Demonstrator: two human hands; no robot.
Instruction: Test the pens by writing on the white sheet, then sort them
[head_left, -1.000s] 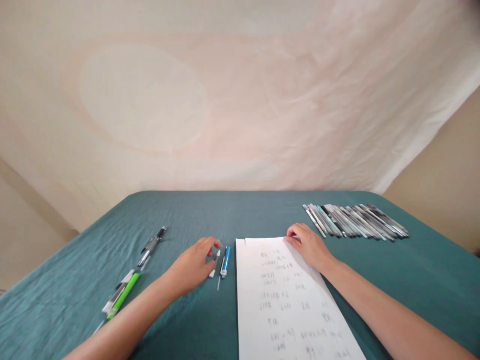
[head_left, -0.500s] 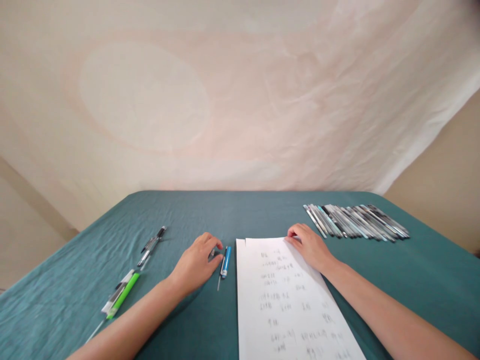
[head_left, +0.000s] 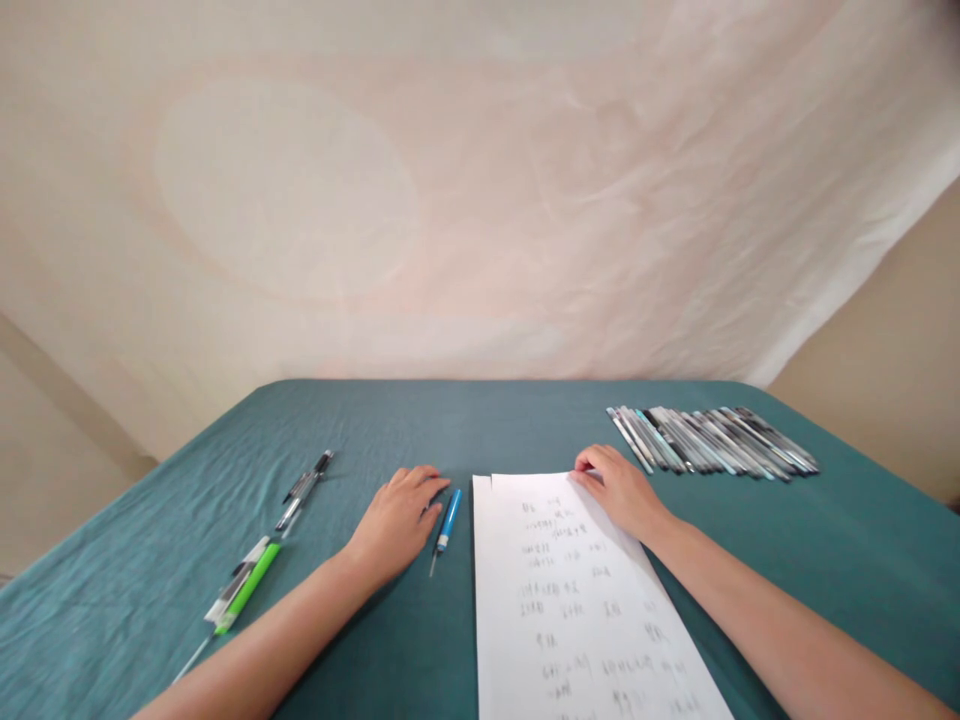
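My left hand (head_left: 401, 516) lies low over the tablecloth, palm down, fingers loosely curved with a gap between thumb and forefinger. Just right of its fingertips lies a blue pen part (head_left: 449, 519), with a thin refill (head_left: 433, 564) sticking out toward me. Whether anything is under the left fingers is hidden. My right hand (head_left: 615, 488) pinches the top right corner of a handwritten sheet of white paper (head_left: 555, 600), which lies on another white sheet showing at its left edge.
Many pens (head_left: 712, 442) lie side by side at the back right. On the left lie a bright green pen part (head_left: 249, 588), a clear and black pen part (head_left: 234, 582) and a black and clear pen (head_left: 304, 492). A green cloth (head_left: 465, 425) covers the table; a pale curtain (head_left: 480, 200) hangs behind.
My left hand has lowered and its fingers have flattened. The blue pen part has tilted slightly, and the dark strip beside it no longer shows. My right hand stays on the paper's corner.
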